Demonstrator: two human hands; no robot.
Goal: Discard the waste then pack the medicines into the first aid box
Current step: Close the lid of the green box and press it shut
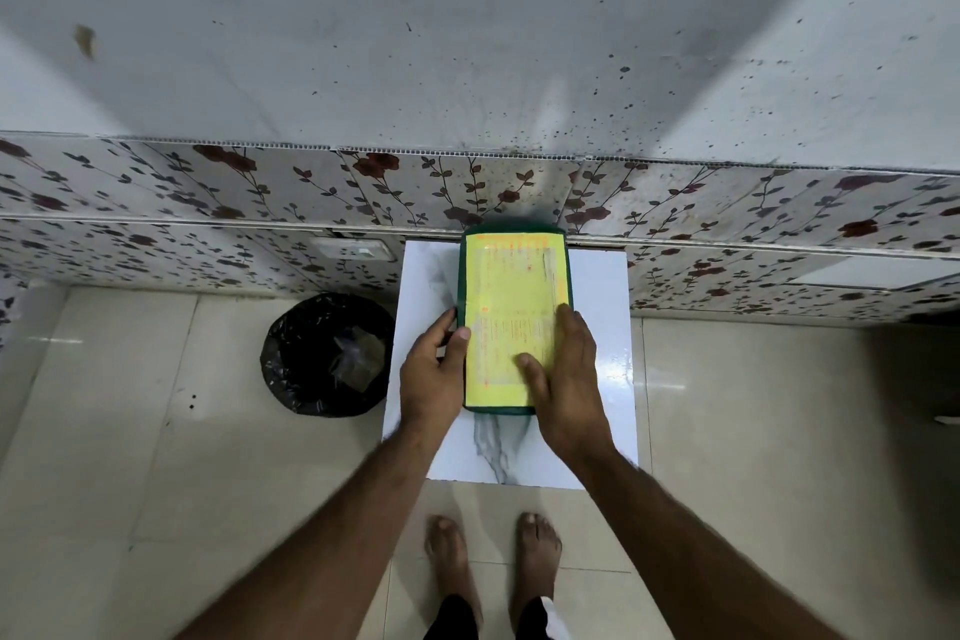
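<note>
A green first aid box (514,270) with a yellow printed label on its lid lies shut on a small white marble-patterned table (597,307). My left hand (434,374) grips the box's left edge, thumb on the lid. On the lid's near right part my right hand (563,379) presses flat, its fingers spread over the label. No loose medicines or waste show on the table; the box's contents are hidden.
A bin lined with a black bag (327,353), holding crumpled clear wrapping, stands on the floor left of the table. A floral-tiled wall (260,203) with a socket (353,250) runs behind. My bare feet (493,566) stand on beige floor tiles.
</note>
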